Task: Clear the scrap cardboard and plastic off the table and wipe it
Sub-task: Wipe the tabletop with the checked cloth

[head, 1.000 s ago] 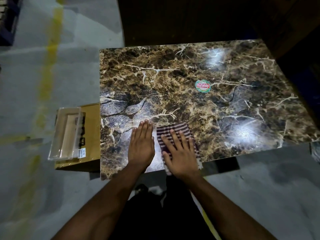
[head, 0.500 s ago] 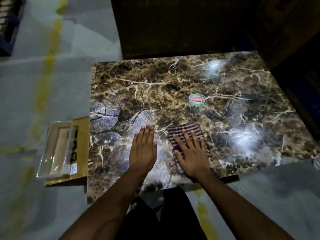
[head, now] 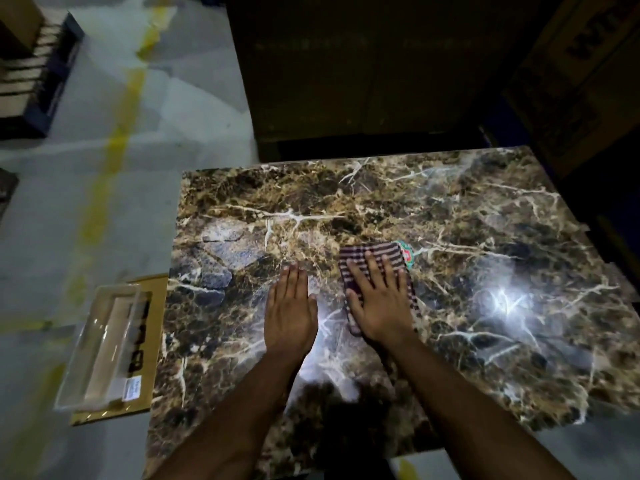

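now the right hand point(head: 382, 306) is pressing flat, fingers point(head: 372, 268) straight and spread, on a striped cloth point(head: 372, 252) lying near the middle of the marble-patterned table point(head: 485, 271). the cloth is partly covering a round red-and-green sticker point(head: 408, 257); its writing is too small to read. the left hand point(head: 290, 311) is resting palm down just beside it, fingers straight and together, holding nothing. off the table's left edge, a clear plastic tray point(head: 100, 348) with a white label, unreadable, is sitting on scrap cardboard point(head: 152, 341) on the floor.
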`<move>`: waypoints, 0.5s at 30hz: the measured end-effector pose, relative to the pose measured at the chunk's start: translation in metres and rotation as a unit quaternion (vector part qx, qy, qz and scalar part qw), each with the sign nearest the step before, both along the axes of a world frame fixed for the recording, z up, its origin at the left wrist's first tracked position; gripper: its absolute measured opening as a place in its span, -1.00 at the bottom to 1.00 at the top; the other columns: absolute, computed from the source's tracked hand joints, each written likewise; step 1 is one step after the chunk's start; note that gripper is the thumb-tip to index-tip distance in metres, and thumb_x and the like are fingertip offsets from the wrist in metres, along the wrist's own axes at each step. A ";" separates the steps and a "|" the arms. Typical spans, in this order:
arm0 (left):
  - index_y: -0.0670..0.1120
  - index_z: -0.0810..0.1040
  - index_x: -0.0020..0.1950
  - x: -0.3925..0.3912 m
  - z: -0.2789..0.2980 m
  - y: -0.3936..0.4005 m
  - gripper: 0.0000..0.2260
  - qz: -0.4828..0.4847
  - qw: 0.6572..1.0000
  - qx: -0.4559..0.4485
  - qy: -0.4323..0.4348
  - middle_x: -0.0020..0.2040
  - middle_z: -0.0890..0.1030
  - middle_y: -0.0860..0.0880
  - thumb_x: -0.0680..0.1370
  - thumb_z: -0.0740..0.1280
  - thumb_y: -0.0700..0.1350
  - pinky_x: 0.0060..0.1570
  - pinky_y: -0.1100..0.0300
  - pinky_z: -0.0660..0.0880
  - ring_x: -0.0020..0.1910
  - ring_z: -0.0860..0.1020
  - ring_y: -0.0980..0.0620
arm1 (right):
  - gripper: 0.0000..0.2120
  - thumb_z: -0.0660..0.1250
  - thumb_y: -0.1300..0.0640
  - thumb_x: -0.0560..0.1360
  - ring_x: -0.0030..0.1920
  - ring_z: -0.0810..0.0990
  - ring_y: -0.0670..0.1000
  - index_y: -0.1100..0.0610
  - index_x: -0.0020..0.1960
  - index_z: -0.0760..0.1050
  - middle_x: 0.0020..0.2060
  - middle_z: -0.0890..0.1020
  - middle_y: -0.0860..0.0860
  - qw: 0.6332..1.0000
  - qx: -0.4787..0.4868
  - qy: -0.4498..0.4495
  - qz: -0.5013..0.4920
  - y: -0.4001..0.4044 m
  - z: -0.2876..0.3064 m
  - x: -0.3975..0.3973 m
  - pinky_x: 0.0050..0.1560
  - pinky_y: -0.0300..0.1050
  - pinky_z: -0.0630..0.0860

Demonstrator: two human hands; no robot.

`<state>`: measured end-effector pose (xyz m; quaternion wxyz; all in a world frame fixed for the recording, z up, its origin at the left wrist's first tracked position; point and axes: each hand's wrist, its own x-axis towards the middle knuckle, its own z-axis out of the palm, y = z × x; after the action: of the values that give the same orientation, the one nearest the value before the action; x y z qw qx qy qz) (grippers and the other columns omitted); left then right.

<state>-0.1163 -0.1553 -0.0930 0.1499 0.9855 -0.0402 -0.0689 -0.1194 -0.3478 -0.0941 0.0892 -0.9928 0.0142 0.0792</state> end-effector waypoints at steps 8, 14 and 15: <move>-0.04 0.05 0.65 0.079 0.002 -0.020 -0.50 -0.022 1.000 -0.009 -0.015 0.66 0.05 -0.01 0.72 -0.03 0.04 0.60 0.06 -0.08 0.63 -0.04 0.03 | -0.42 -0.05 -0.27 0.63 0.65 -0.07 0.10 -0.27 0.62 -0.03 0.65 0.04 -0.06 0.995 0.009 0.000 0.098 -0.007 0.004 0.035 0.59 0.24 -0.11; -0.04 0.08 0.64 0.123 0.000 -0.027 -0.50 -0.002 0.999 -0.021 -0.026 0.66 0.06 -0.01 0.71 0.02 0.02 0.60 0.04 -0.04 0.63 -0.04 0.04 | -0.39 -0.07 -0.25 0.59 0.64 -0.08 0.15 -0.23 0.63 0.02 0.65 0.07 -0.01 0.999 0.026 -0.012 0.031 0.009 0.004 0.126 0.58 0.28 -0.16; -0.05 0.09 0.64 0.132 0.000 -0.030 -0.51 0.007 0.999 -0.019 -0.027 0.66 0.07 -0.02 0.71 0.02 0.02 0.60 0.03 -0.04 0.63 -0.03 0.03 | -0.39 -0.08 -0.25 0.59 0.64 -0.07 0.15 -0.23 0.63 0.03 0.65 0.08 -0.02 0.998 0.021 -0.009 0.058 0.013 0.003 0.134 0.58 0.29 -0.14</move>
<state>0.0160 -0.1850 -0.0932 0.1675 0.9843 -0.0386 -0.0403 0.0145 -0.3353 -0.0909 0.1055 -0.9904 -0.0462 0.0759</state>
